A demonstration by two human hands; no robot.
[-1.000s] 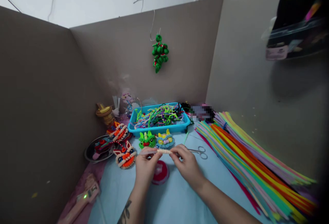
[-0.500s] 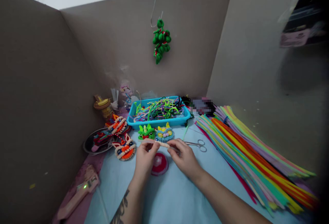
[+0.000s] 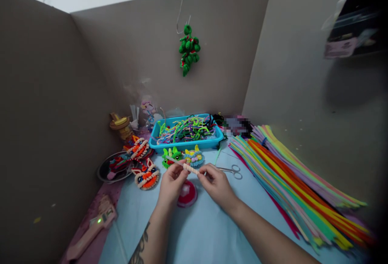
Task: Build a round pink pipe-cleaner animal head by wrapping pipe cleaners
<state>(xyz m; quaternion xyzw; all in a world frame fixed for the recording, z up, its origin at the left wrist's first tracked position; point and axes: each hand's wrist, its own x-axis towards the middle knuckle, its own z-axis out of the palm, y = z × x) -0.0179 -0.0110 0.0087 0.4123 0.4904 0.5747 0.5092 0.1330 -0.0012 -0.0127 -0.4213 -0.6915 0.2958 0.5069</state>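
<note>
My left hand is closed in a pinch on a thin pale stick, whose free end points up and to the left. A cream pipe cleaner is wound in a tight coil around the stick, between my two hands. The coil's right end is pinched by the fingers of my right hand; the fingertips partly hide it. Just beyond lie a green pipe-cleaner animal face and a blue one with yellow ears. Under my hands a round red and pink object rests on the light blue cloth.
Scissors lie right of my right hand. Bundled colourful pipe cleaners cover the right side. Behind stands a blue tray of cut pieces. Orange and cream faces sit left, with a glue gun nearer me.
The stick has tilted, its left end rising, and more of the cream coil shows between my hands. Both hands keep their pinch. The whole view has shifted slightly.
</note>
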